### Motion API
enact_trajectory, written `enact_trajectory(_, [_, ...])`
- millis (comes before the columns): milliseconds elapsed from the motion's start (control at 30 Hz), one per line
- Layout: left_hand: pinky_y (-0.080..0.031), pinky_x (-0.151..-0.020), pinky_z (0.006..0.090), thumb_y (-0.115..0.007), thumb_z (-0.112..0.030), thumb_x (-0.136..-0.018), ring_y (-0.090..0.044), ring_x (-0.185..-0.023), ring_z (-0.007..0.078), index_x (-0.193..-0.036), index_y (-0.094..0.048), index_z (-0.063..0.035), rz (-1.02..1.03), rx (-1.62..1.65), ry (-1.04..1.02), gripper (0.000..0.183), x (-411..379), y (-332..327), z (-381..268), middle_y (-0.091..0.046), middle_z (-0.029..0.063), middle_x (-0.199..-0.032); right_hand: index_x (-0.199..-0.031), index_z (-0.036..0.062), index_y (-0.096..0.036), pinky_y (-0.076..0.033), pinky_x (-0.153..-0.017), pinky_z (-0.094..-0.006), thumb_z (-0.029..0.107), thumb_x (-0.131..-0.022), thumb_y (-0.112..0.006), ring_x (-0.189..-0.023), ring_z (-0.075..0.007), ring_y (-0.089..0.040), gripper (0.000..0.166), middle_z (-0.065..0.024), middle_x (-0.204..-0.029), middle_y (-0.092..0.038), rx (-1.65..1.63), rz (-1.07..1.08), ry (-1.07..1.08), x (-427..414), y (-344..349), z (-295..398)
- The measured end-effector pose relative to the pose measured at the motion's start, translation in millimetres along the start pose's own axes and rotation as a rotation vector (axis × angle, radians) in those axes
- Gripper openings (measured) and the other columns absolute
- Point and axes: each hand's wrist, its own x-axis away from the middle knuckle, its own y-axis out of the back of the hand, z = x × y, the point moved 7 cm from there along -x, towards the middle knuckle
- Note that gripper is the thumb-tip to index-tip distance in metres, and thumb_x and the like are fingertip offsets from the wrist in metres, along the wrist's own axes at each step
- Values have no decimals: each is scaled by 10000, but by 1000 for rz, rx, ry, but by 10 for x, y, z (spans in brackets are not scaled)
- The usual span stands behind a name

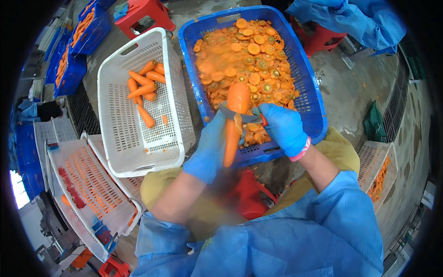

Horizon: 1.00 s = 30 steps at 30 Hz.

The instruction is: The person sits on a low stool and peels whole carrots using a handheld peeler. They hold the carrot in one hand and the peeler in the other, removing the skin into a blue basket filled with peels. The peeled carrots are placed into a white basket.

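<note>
Gloved in blue, my left hand grips a large carrot that slants over the near edge of a blue plastic crate. My right hand, also gloved, holds a knife by its red handle. The dark blade lies across the carrot, and a thin curl of peel hangs at it. Beneath both hands, the blue crate holds a heap of carrot ends, slices and peelings. Part of my left fingers is hidden behind the carrot.
Left of the blue crate, a white perforated crate contains several whole carrots. Red stools stand on the wet floor. Blue crates of carrots line the far left. A white crate with carrot pieces sits at right, near a floor drain.
</note>
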Motion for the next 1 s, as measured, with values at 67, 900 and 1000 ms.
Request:
enact_trajectory(67, [-549, -547, 312, -440, -419, -962, -639, -706, 236, -1198, -477, -33, -21, 3, 3, 454, 12, -53, 12, -607, 115, -949, -855, 131, -574, -467, -508, -346, 78, -769, -563, -632, -230, -625, 101, -43, -695, -600, 61, -3, -20, -16, 21, -27])
enact_trajectory(900, [-514, -522, 275, -477, -390, -958, -614, -653, 187, -1214, -498, -64, 14, -26, -100, 415, 62, -165, -66, -619, 100, -980, -778, 138, -528, -456, -517, -365, 56, -753, -560, -630, -253, -611, 92, -58, -674, -574, 121, -45, -48, -110, 30, -97])
enact_trajectory(1000, [-502, -512, 274, -477, -398, -956, -610, -645, 185, -1213, -498, -60, 100, -85, -115, 424, 163, -313, -87, -622, 106, -966, -796, 130, -536, -465, -546, -399, 53, -760, -551, -657, -286, -618, 86, -81, -713, -602, 192, -22, -173, -115, 21, -371])
